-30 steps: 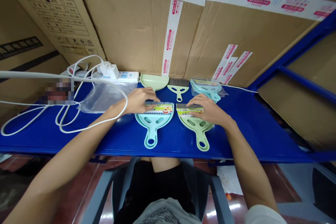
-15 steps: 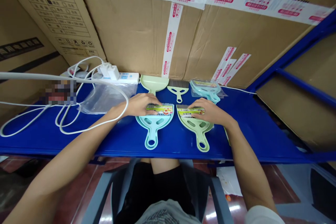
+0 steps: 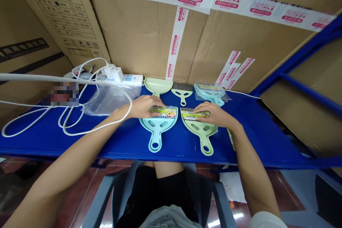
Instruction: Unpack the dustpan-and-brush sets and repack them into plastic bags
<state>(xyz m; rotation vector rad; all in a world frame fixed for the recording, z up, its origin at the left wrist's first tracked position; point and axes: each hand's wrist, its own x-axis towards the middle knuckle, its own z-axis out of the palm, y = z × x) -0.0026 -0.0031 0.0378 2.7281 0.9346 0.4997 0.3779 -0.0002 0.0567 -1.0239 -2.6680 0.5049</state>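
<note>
On the blue table, a light blue dustpan and brush set [image 3: 156, 128] lies with its handle toward me. My left hand [image 3: 145, 107] is closed on its upper left side, thumb and fingers over the printed label. Beside it to the right lies a green dustpan and brush set [image 3: 201, 128], its handle also pointing at me. My right hand [image 3: 212, 113] grips its upper right side, fingers across the yellow-green label. A narrow gap separates the two sets. Parts of both rims are hidden under my hands.
Behind the sets lie a loose green dustpan [image 3: 158, 85], a green brush [image 3: 182, 92] and a bagged blue set [image 3: 210, 92]. Clear plastic bags [image 3: 110, 99], white cables [image 3: 72, 128] and a power strip [image 3: 132, 79] occupy the left. Cardboard [image 3: 139, 39] walls the back.
The camera view has shifted slightly. Both hands stay on the same two sets, with no clear movement against the table.
</note>
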